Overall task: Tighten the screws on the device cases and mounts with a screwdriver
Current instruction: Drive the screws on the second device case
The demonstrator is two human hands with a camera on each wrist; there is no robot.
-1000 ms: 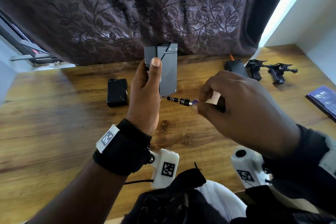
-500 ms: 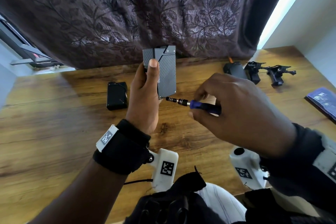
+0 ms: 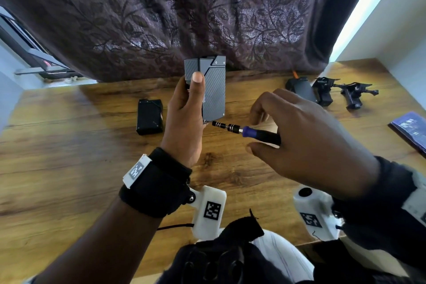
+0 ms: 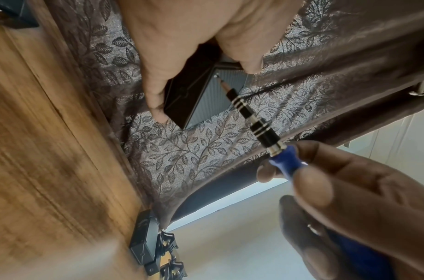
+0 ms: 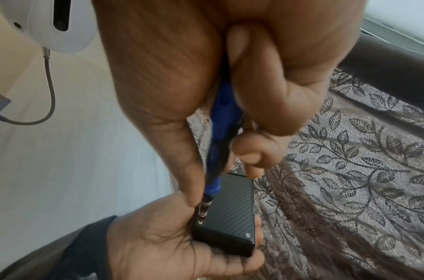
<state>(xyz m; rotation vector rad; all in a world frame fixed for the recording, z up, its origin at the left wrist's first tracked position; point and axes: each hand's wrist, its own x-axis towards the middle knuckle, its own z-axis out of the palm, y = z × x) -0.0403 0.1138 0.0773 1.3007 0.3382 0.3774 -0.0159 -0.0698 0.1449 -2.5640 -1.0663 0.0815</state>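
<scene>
No readable brand or writing anywhere; only square coded markers on the wrist straps. Left hand (image 3: 184, 120) wrapped round a grey ribbed device case (image 3: 213, 90), held upright above the wooden table (image 3: 69, 168), thumb flat on its face. Right hand (image 3: 306, 136) pinching the blue handle of a screwdriver (image 3: 244, 129), tip set at a screw on the case's lower left corner. Lying on the table: a black box (image 3: 149, 116) left of the case, another dark case (image 3: 302, 89) and black mounts (image 3: 350, 94) far right, a purple booklet (image 3: 410, 128) at the right edge. Leaf-patterned curtain (image 3: 184, 18) behind. Compared with a second ago, more of the blue handle showing, right fingers spread wider.
</scene>
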